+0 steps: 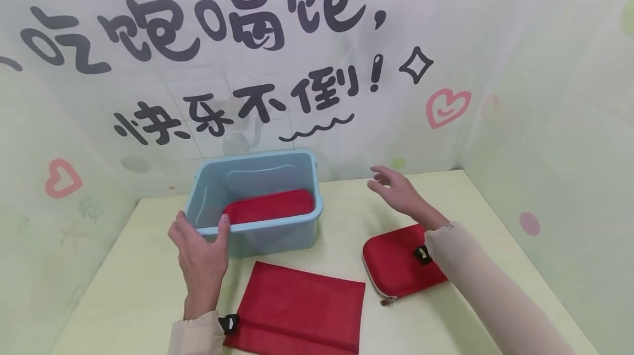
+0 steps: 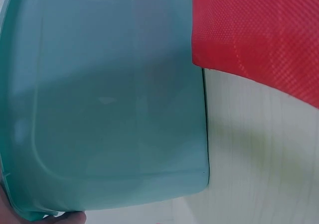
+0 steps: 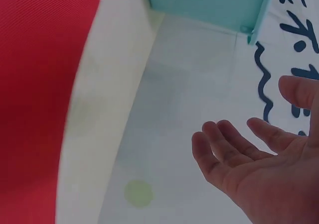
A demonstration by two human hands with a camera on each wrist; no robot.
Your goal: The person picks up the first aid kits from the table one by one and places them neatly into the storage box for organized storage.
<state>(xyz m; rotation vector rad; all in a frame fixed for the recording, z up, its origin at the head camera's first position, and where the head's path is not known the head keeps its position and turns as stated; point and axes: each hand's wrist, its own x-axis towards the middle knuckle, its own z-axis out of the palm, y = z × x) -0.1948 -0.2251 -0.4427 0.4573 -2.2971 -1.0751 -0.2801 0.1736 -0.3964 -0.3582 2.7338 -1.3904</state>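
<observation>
The left hand (image 1: pixel 200 253) grips the near left corner of the light-blue plastic bin (image 1: pixel 272 239), thumb over the near rim and fingers round the left side. From that grip the bin stretches away to the right, its long axis running left to right and its mouth facing up. Inside, to the right of the thumb, a red case (image 1: pixel 269 206) lies along the bin's length toward its right end; how far down it reaches is hidden by the near wall.

Below and to the right of the left hand, just beside its wrist, a flat red fabric pouch (image 1: pixel 307 300) lies on the pale wood-grain table (image 1: pixel 134 278), longer from left to right, its near edge cut off by the view. The left hand is the nearer one to it.

The right hand (image 1: pixel 396 192) hangs in the air to the right of the bin, fingers apart and loosely bent, holding nothing. Below it, toward the person, a red zippered case (image 1: pixel 391 261) lies partly hidden under the right forearm; its long axis seems to run left to right, angled slightly away. The right hand is clearly nearer to this case.
</observation>
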